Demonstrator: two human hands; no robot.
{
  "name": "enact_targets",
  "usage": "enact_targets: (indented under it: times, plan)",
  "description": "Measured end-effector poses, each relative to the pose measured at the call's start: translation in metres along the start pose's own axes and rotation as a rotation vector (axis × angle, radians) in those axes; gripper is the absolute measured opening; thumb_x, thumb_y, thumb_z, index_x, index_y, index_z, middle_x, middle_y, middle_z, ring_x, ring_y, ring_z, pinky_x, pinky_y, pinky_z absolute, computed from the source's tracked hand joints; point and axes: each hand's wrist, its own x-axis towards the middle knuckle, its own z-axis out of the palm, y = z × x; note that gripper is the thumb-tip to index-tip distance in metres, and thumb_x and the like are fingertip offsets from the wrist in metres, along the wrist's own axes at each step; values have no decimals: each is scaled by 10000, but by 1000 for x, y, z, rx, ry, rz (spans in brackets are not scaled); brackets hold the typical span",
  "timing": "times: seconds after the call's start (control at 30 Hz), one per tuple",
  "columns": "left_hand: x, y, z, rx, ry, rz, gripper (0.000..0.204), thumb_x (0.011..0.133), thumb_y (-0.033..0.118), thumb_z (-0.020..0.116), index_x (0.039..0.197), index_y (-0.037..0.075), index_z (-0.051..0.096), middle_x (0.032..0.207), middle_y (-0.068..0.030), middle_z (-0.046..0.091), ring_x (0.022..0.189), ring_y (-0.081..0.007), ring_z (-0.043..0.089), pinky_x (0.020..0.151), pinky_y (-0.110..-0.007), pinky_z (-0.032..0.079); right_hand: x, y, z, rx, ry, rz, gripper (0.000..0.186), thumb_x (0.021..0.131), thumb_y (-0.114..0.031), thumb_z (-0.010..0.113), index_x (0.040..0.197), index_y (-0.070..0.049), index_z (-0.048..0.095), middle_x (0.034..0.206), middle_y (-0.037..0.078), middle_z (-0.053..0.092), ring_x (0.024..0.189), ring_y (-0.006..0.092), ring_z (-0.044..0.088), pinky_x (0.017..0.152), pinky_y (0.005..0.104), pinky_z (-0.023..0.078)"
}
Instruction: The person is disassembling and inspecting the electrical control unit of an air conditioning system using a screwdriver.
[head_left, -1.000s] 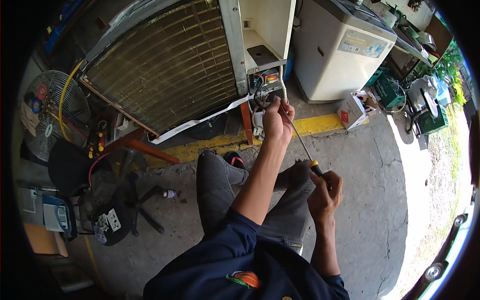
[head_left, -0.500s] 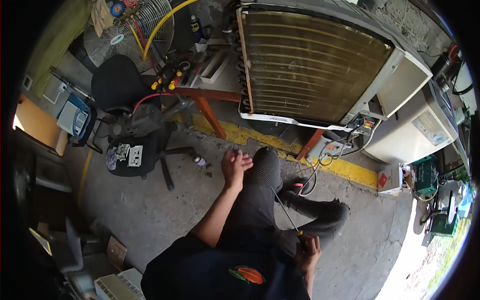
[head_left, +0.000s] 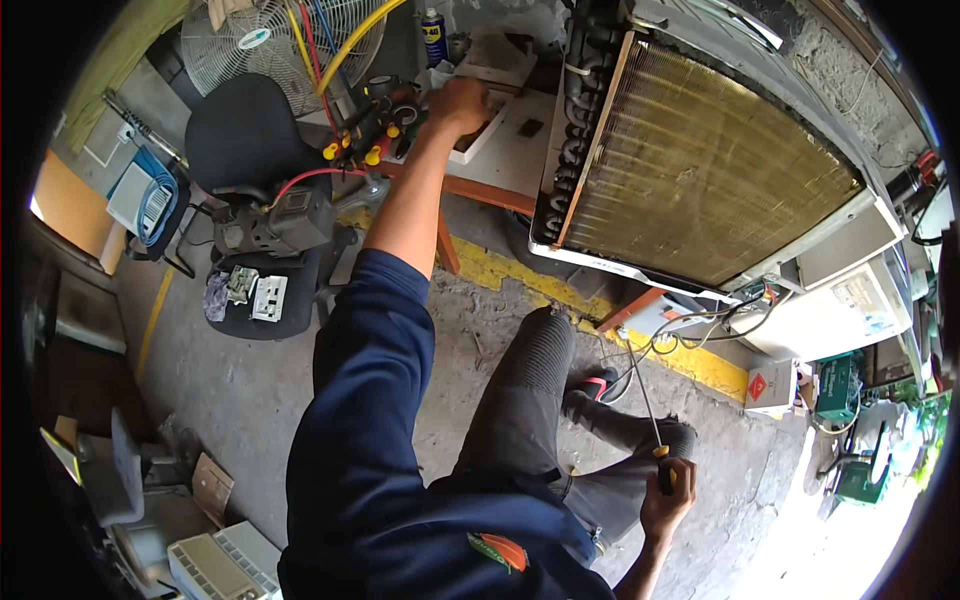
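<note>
My right hand (head_left: 668, 500) is wrapped round the black and yellow handle of a screwdriver (head_left: 649, 400). Its long thin shaft points up and away, over my bent leg. My left arm reaches far forward to the work table (head_left: 520, 160). There my left hand (head_left: 460, 106) hangs over a shallow white tray (head_left: 480, 145), its fingers turned down and hidden, so any grip cannot be made out. Just left of that hand lie several tools with yellow and black handles (head_left: 372, 153). Right of the tray stands an air conditioner unit with a finned coil (head_left: 710, 170).
An office chair (head_left: 240, 130) at the left carries a grey motor-like machine (head_left: 290, 215) and small white parts. Behind it stands a large fan (head_left: 240, 50). A blue spray can (head_left: 433, 38) is at the back. Loose cables (head_left: 700, 335) hang below the unit. Boxes (head_left: 772, 388) sit at the right.
My left hand has gone from above my lap forward to the tray on the table. My right hand has moved right and slightly up with the screwdriver. The view has shifted.
</note>
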Motion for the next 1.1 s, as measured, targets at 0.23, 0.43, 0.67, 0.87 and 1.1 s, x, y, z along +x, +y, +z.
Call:
enact_targets:
  times: [0.23, 0.43, 0.67, 0.87, 1.1]
  plan:
    - [-180, 100, -40, -438, 670, -323, 95, 1007, 107, 612, 942, 43, 639, 741, -53, 579, 599, -205, 447, 580, -354, 398, -24, 0, 19, 211, -49, 222, 320, 727, 104, 686, 1018, -28, 666, 958, 101, 674, 795, 226, 619, 729, 324, 503]
    - [-374, 205, -75, -507, -84, 445, 324, 948, 269, 698, 1202, 81, 625, 1086, -105, 627, 1000, -285, 607, 960, -448, 442, 11, -23, 4, 689, -312, 423, 290, 780, 81, 723, 1057, 12, 672, 1002, 129, 717, 814, 180, 645, 743, 264, 513]
    - [-469, 162, -86, -855, -297, -174, 178, 970, 113, 666, 811, 54, 612, 599, -61, 541, 488, -240, 477, 493, -389, 385, 62, -62, 7, 1184, 99, 293, 322, 856, 43, 710, 1174, 34, 663, 1046, 117, 728, 776, 137, 639, 722, 226, 511]
    - [-452, 84, -79, -607, 87, -525, 171, 1043, 135, 550, 903, 43, 577, 587, -32, 469, 502, -184, 402, 509, -366, 349, 17, 68, 10, 653, -19, 343, 285, 898, 8, 668, 1182, 14, 686, 990, 92, 719, 739, 133, 619, 704, 238, 509]
    - [-303, 82, -72, -533, 204, -450, 231, 1004, 56, 545, 1232, 87, 564, 818, -132, 675, 667, -346, 626, 620, -468, 472, -21, 118, 28, 543, -5, 534, 230, 917, -30, 652, 1138, -2, 709, 914, 77, 709, 729, 135, 605, 685, 250, 504]
